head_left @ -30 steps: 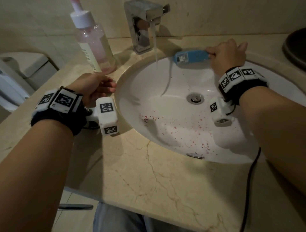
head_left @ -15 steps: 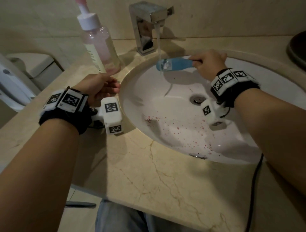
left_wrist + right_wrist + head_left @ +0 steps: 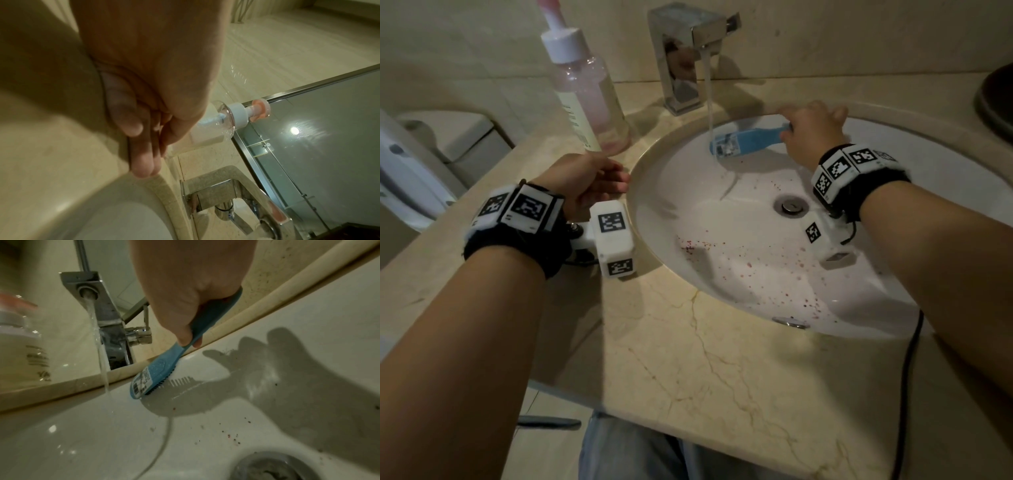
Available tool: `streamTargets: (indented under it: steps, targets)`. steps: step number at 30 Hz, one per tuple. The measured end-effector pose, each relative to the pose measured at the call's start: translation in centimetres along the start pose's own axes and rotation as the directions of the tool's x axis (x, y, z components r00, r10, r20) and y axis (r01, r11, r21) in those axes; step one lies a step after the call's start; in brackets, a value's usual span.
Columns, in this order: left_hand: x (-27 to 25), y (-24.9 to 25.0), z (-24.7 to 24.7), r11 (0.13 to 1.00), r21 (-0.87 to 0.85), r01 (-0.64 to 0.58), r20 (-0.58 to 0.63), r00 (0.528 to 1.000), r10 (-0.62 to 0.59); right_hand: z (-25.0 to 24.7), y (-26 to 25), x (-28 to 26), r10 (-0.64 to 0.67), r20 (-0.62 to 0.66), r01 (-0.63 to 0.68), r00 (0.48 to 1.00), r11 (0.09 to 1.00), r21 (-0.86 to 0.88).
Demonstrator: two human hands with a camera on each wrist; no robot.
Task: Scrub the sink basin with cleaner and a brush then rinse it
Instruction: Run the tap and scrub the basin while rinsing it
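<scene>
My right hand (image 3: 812, 133) grips the handle of a blue scrub brush (image 3: 744, 140) over the back of the white sink basin (image 3: 722, 274). In the right wrist view the blue brush (image 3: 152, 374) points bristles-down, its head just beside the water stream (image 3: 100, 353) running from the chrome faucet (image 3: 685, 58). Red-brown specks dot the basin around the drain (image 3: 790, 205). My left hand (image 3: 589, 180) rests on the counter at the basin's left rim, fingers loosely curled, holding nothing. A clear pump bottle of cleaner (image 3: 589, 99) stands behind it.
The beige marble counter (image 3: 688, 377) surrounds the basin. A toilet (image 3: 421, 161) stands to the left below counter level. A dark round object (image 3: 996, 102) sits at the far right edge. A black cable (image 3: 907, 377) hangs from my right wrist. A mirror (image 3: 318, 129) lines the wall.
My right hand has carried the brush leftwards, from right of the running water to under or right beside it. The left hand has stayed at the rim.
</scene>
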State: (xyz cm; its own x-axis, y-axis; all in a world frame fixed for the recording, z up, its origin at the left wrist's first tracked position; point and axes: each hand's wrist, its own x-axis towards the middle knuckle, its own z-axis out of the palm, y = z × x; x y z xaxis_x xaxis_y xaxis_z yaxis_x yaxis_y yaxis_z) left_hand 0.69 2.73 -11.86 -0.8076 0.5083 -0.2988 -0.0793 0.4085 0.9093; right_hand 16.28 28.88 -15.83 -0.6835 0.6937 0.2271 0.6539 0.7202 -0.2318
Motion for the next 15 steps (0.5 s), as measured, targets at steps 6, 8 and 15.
streamTargets:
  steps: [6,8,15]
  targets:
    - [-0.2,0.0,0.2,1.0,-0.021,0.006,0.014,1.0,-0.006,1.6,1.6,0.8,0.053,0.085,-0.052,0.995,0.999,-0.015]
    - [-0.2,0.0,0.2,1.0,-0.023,0.004,0.014,1.0,-0.004,2.2,2.7,0.4,0.122,0.148,-0.097,0.981,0.981,-0.165]
    - [0.2,-0.1,0.1,0.999,-0.029,0.021,0.011,1.0,-0.02,1.2,4.0,1.1,0.127,0.105,-0.117,0.986,0.989,-0.096]
